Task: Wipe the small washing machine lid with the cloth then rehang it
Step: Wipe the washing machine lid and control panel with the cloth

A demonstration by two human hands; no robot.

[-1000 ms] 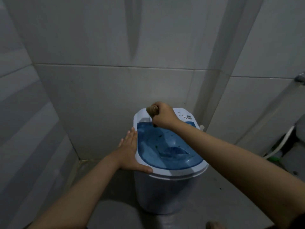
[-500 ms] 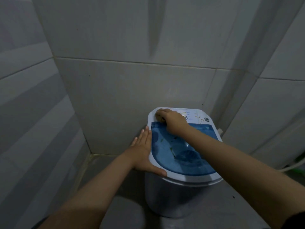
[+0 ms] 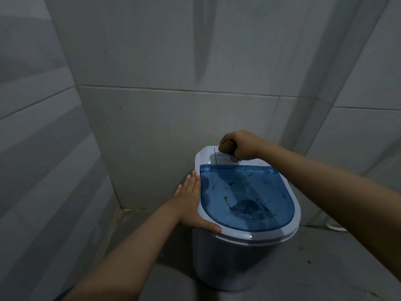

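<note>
washing machine [image 3: 243,253] tucked in tiled corner [image 3: 117,205], right side open

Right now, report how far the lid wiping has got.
Underway. The right hand presses the bunched cloth on the white rear panel; the left hand steadies the rim. Green specks remain on the blue lid, so wiping it and rehanging the cloth remain.

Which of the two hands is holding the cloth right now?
The right hand, fisted around the brown cloth at the washing machine's back panel. The left hand lies flat and empty against the lid's left rim.
</note>
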